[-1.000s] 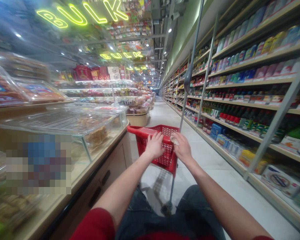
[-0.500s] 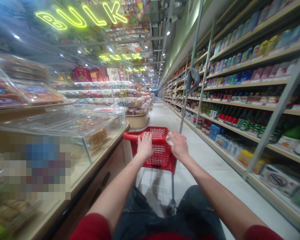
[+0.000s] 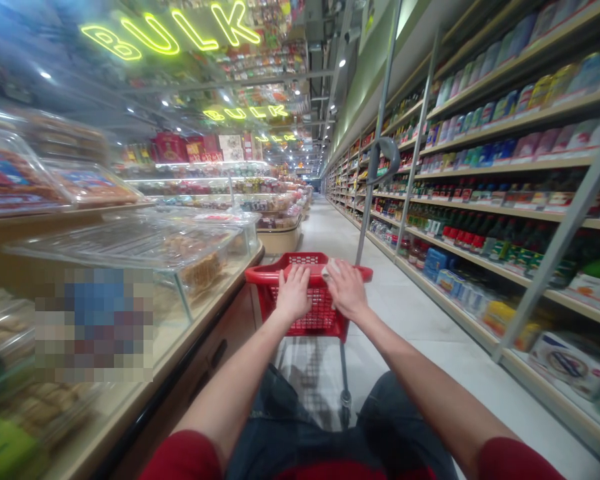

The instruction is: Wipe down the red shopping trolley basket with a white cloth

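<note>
So the cart [image 3: 323,321] just swung square-on, meaning both hands now line up along its handle [image 3: 263,275], just off the counter's [image 3: 233,337] far right corner. Left hand [image 3: 295,293] curls over it; right [image 3: 347,290] presses a white wad [image 3: 333,267] there.

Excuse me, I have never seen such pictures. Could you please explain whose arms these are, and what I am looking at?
There is no machine here: these are a person's own bare arms, seen by a camera on their head, looking forward and down. The left grip and right grip, meaning the hands, rest on the handle of a red cart. A crumpled whitish piece seems held at the right thumb side. To the left, clear food packs sit on a counter; to the right, shelves carry goods.
</note>
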A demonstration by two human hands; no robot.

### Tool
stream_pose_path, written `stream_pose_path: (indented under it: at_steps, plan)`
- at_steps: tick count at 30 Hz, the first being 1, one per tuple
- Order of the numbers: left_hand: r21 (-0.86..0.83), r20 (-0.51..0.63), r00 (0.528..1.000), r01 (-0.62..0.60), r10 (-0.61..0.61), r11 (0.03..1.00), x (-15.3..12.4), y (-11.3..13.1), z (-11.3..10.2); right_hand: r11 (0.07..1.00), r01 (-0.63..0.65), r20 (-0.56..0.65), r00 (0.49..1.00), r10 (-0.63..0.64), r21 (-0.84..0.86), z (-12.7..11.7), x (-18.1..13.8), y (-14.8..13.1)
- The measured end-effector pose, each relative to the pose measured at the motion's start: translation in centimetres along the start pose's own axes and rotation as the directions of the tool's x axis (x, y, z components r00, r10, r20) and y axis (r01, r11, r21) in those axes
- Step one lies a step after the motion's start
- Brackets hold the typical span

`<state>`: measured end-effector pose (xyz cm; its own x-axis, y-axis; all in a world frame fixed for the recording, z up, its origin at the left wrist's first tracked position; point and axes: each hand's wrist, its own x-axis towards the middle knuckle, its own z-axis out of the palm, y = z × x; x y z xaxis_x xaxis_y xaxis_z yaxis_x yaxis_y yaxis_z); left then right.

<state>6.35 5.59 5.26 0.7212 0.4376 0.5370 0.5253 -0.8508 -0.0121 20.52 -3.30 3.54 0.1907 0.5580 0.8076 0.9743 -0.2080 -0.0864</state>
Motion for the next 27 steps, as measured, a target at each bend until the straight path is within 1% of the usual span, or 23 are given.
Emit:
stream_pose_path:
  at_steps: [2, 4, 5, 7, 9, 10, 13, 14, 15, 18, 20, 21, 22, 24, 27]
  plan:
    - [-0.011, 0.001, 1.000, 0.002, -0.002, 1.000, -0.2, -0.2, -0.1, 0.995, -0.093, -0.039, 0.995, 0.092, -0.023, -0.3, -0.3, 1.2]
    - [-0.024, -0.005, 1.000, 0.007, -0.007, 1.000, -0.4, -0.3, -0.1, 0.991, -0.132, -0.068, 0.989, 0.130, -0.014, -0.1, -0.3, 1.5]
    - [-0.032, -0.010, 1.000, 0.010, -0.010, 0.999, -0.5, -0.3, -0.1, 0.994, -0.111, -0.068, 0.991, 0.111, 0.006, 0.2, -0.2, 1.1]
    - [-0.065, -0.022, 1.000, 0.012, -0.013, 0.998, -0.6, -0.5, -0.2, 0.998, -0.015, -0.053, 0.998, 0.019, 0.066, 1.0, 0.3, -0.4]
    - [-0.147, -0.044, 0.999, 0.025, -0.032, 0.989, -0.4, -0.7, -0.6, 0.988, 0.082, -0.037, 0.996, -0.078, 0.131, 1.8, 0.9, -2.2]
    - [-0.208, -0.070, 0.995, 0.053, -0.069, 0.977, -0.2, -0.7, -0.9, 0.981, 0.106, -0.030, 0.994, -0.103, 0.160, 2.2, 1.3, -3.0]
    - [-0.387, -0.178, 0.958, 0.142, -0.225, 0.911, 0.8, -0.1, -2.1, 0.964, 0.105, -0.035, 0.994, -0.099, 0.244, 2.2, 2.0, -4.4]
    - [-0.416, -0.202, 0.950, 0.138, -0.239, 0.899, 1.1, 0.4, -2.5, 0.954, 0.106, -0.035, 0.994, -0.100, 0.282, 2.0, 2.1, -4.4]
    - [-0.420, -0.208, 0.954, 0.111, -0.215, 0.901, 1.4, 1.0, -2.7, 0.940, 0.115, -0.031, 0.993, -0.111, 0.322, 1.7, 2.1, -4.3]
    - [-0.345, -0.130, 0.989, 0.014, -0.063, 0.938, 2.0, 3.0, -2.7, 0.915, 0.135, -0.016, 0.990, -0.140, 0.381, 0.7, 1.1, -3.0]
    - [-0.264, -0.083, 0.996, 0.009, -0.032, 0.964, 2.0, 3.8, -2.1, 0.938, 0.107, -0.034, 0.994, -0.101, 0.331, 0.4, 0.1, -1.7]
    - [-0.220, -0.082, 0.996, 0.012, -0.030, 0.975, 1.9, 4.0, -1.8, 0.955, 0.077, -0.046, 0.997, -0.067, 0.285, 0.4, -0.4, -0.9]
    - [-0.176, -0.089, 0.996, 0.011, -0.027, 0.984, 1.8, 4.0, -1.4, 0.971, 0.043, -0.046, 0.998, -0.033, 0.234, 0.3, -0.7, -0.2]
    - [-0.100, -0.115, 0.993, 0.008, -0.020, 0.995, 1.7, 3.5, -0.9, 0.991, -0.011, -0.009, 1.000, 0.012, 0.136, 0.4, -1.1, 0.9]
    - [-0.027, -0.153, 0.987, 0.045, -0.048, 0.999, 1.2, 1.4, -0.7, 0.998, -0.028, 0.063, 0.998, 0.024, 0.059, 0.4, -0.9, 1.6]
